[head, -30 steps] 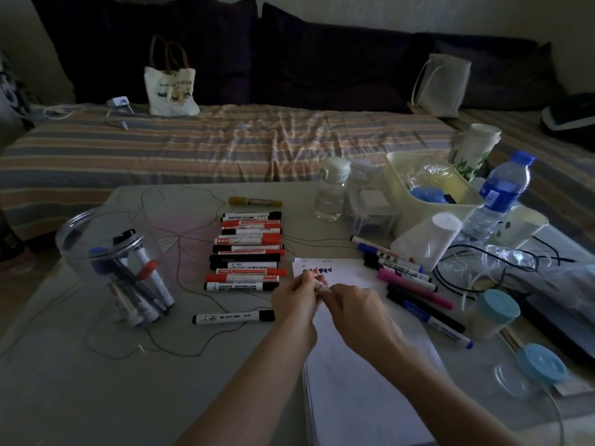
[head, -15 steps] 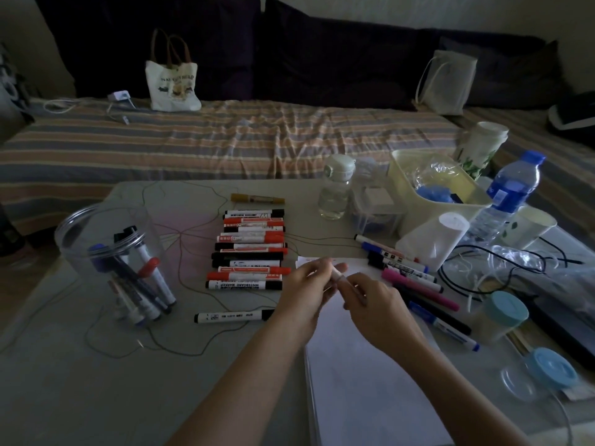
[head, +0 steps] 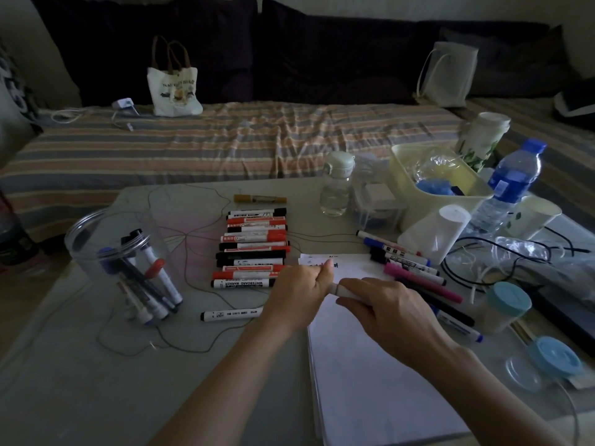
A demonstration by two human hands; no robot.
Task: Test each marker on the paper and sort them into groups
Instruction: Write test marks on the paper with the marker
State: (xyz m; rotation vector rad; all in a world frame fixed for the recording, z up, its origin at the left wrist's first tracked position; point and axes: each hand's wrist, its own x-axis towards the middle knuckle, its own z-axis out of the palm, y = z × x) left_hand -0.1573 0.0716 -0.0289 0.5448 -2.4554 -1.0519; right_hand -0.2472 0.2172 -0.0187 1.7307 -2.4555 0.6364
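I hold a marker above the far end of the paper, its long axis lying left to right, the hidden left end toward my left hand. My right hand wraps its fingers round the barrel; my left fingers curl over the end. A sorted row of markers lies on the counter just left.

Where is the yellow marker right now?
In the head view, the yellow marker lies alone on the table, at the far end of the red-and-black marker row, left of the clear water bottle.
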